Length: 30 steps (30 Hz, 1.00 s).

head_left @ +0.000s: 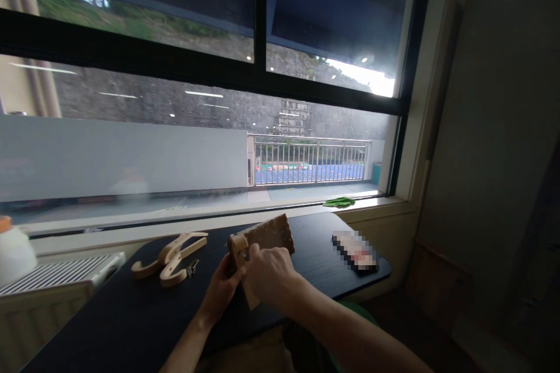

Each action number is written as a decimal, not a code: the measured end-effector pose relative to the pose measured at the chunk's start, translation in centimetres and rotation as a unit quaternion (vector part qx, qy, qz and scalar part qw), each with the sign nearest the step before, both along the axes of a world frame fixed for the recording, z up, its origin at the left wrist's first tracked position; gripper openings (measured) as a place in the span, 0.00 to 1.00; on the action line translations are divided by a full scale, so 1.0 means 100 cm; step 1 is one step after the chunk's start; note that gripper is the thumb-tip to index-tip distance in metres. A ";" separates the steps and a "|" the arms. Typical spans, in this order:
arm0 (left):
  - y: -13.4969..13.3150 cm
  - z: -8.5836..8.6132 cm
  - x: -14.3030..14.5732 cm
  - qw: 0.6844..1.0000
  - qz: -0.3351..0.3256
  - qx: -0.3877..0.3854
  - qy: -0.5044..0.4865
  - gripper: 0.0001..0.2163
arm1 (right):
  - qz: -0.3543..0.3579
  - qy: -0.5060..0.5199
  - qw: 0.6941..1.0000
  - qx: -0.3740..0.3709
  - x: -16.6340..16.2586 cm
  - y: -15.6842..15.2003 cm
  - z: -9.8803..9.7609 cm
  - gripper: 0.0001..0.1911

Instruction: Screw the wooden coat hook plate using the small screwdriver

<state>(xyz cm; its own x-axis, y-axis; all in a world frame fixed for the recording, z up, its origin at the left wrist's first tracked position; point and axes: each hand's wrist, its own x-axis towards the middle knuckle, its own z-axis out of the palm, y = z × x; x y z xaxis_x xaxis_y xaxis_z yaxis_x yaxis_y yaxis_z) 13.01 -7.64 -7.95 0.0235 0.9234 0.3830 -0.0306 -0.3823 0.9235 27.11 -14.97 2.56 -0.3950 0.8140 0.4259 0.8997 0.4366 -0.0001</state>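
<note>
My left hand (220,289) is closed around the near end of a brown wooden board (273,234) and a light wooden piece with a rounded end (239,243) lying against it. The board is tilted up above the black table. My right hand (273,274) is closed, its fingers bent against the light wooden piece; what they pinch is hidden from this angle. Curved, hook-shaped wooden pieces (174,275) lie to the left of my hands on the table. Beside them is a small cluster of thin metal parts (192,268), perhaps screws.
The black table (131,326) stands against a window. A blurred-out flat object (356,249) lies at its right end. Something green and crumpled (339,202) is on the sill. To the left are a radiator (65,280) and a white container (15,253).
</note>
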 end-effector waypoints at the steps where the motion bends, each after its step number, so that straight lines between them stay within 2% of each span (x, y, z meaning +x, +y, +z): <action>1: -0.001 0.001 0.000 1.000 -0.004 -0.005 0.001 0.21 | -0.011 0.012 1.000 -0.018 0.001 0.000 0.003 0.09; 5: -0.005 0.007 0.002 1.000 -0.001 -0.023 -0.011 0.20 | -0.026 0.045 0.998 -0.039 0.003 0.002 0.013 0.10; 13: -0.004 0.007 -0.003 0.998 0.011 -0.054 -0.006 0.21 | 0.031 0.071 0.997 0.029 -0.001 0.004 0.007 0.08; 16: -0.001 0.007 -0.007 0.998 0.028 -0.049 -0.010 0.22 | 0.053 0.110 0.992 0.038 -0.008 0.015 0.004 0.09; 19: -0.002 0.010 -0.008 0.998 0.019 -0.053 0.000 0.21 | 0.037 0.146 0.987 0.064 -0.016 0.033 0.005 0.09; 22: -0.004 0.012 -0.006 0.998 0.009 -0.065 0.023 0.20 | 0.012 0.170 0.981 0.093 -0.022 0.051 0.012 0.12; 25: -0.003 0.010 -0.005 0.997 0.009 -0.074 0.035 0.18 | 0.022 0.175 0.977 0.119 -0.026 0.063 0.020 0.10; 27: -0.001 0.007 -0.005 0.996 0.013 -0.081 0.032 0.18 | 0.064 0.180 0.975 0.116 -0.030 0.066 0.024 0.09; 30: 0.000 0.005 -0.005 0.996 0.015 -0.089 0.028 0.19 | 0.154 0.240 0.958 0.044 -0.040 0.068 0.025 0.11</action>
<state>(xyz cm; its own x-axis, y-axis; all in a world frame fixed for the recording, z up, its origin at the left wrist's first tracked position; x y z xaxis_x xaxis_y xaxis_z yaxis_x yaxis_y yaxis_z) 12.50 -7.59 -7.46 0.0119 0.9770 0.2128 0.0322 -0.2131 0.9765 23.13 -8.20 5.08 -0.3523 0.6438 0.6793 0.6342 0.6980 -0.3325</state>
